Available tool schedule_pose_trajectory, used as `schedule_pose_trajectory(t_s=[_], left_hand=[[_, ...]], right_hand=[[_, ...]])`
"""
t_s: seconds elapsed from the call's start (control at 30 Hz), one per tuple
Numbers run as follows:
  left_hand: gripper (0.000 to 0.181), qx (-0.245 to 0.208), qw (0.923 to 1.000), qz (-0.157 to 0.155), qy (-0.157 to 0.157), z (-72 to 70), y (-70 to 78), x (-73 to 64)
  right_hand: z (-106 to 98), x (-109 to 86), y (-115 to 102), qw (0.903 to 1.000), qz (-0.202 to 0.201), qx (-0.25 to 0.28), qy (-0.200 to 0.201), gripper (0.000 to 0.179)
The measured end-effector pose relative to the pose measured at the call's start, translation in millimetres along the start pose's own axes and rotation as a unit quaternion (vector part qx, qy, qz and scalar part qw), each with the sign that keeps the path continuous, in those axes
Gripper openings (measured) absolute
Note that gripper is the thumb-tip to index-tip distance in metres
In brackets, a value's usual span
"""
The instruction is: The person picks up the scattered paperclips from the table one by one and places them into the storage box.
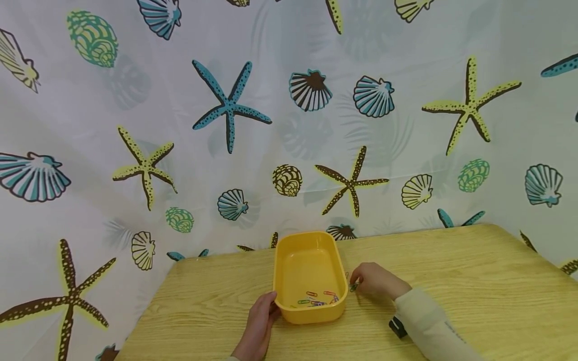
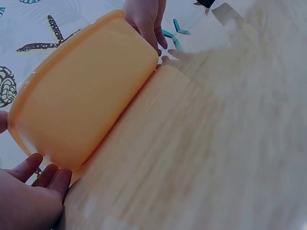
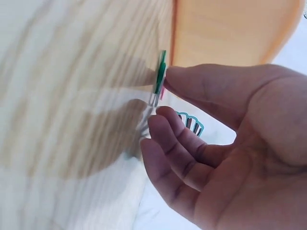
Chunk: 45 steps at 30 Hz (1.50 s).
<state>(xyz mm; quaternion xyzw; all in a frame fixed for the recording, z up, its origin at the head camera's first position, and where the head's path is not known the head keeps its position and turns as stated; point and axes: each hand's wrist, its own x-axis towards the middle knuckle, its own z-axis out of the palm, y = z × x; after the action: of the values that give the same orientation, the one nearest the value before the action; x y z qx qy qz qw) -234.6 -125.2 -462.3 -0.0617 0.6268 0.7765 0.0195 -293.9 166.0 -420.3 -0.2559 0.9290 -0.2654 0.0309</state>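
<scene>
A yellow plastic tray [image 1: 311, 315] stands on the wooden table. Several coloured paper clips [image 1: 316, 303] lie inside at its near end. My left hand [image 1: 259, 321] grips the tray's near left corner, with its fingertips [image 2: 29, 165] against the outer wall. Just off the tray's right side, my right hand [image 1: 377, 281] is low over the table. Its thumb is beside a green paper clip [image 3: 160, 76], and a gap separates the thumb from the curved fingers [image 3: 160, 134]. Silvery clips [image 3: 151, 108] and a pinkish one show close by; their exact number is unclear.
The wooden table [image 1: 451, 281] extends to both sides of the tray. A white curtain [image 1: 280, 135] printed with shells and starfish hangs along the table's back edge. Below the right wrist is a small black object [image 1: 397, 327].
</scene>
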Motion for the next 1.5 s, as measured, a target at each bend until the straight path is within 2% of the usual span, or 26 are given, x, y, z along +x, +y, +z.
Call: schedule_pose_trajectory(t_s=[0.17,0.33,0.73,1.0,1.17,1.33,1.5], left_hand=[[0.047,0.001,1.0,0.0,0.002,0.2,0.0,-0.2],[0.046,-0.001,0.9999,0.002,0.01,0.7,0.0,-0.8],[0.047,0.001,0.9999,0.001,0.017,0.2,-0.5,-1.4],[0.047,0.006,0.9999,-0.004,0.016,2.0,1.0,-1.2],[0.047,0.006,0.9998,-0.009,0.019,2.4,0.7,-0.4],[0.048,0.001,1.0,-0.002,0.009,1.2,0.1,-0.1],[0.048,0.0,1.0,0.006,0.001,0.2,-0.2,-1.5]], right_hand=[[3.7,-0.4,2.2,0.9988,-0.001,-0.042,0.027,0.015],[3.9,-0.6,6.3,0.9966,0.026,-0.067,0.041,0.016],[0.3,-4.1,10.0,0.9985,0.04,-0.021,0.031,0.016],[-2.6,-6.8,10.9,0.9992,0.025,-0.021,0.023,0.021],[-4.7,-7.1,11.1,0.9991,0.036,-0.012,0.018,0.019],[-5.6,-7.5,11.6,0.9983,0.056,0.001,0.014,0.018],[-9.4,-6.9,15.5,0.9978,0.061,0.022,-0.008,0.016]])
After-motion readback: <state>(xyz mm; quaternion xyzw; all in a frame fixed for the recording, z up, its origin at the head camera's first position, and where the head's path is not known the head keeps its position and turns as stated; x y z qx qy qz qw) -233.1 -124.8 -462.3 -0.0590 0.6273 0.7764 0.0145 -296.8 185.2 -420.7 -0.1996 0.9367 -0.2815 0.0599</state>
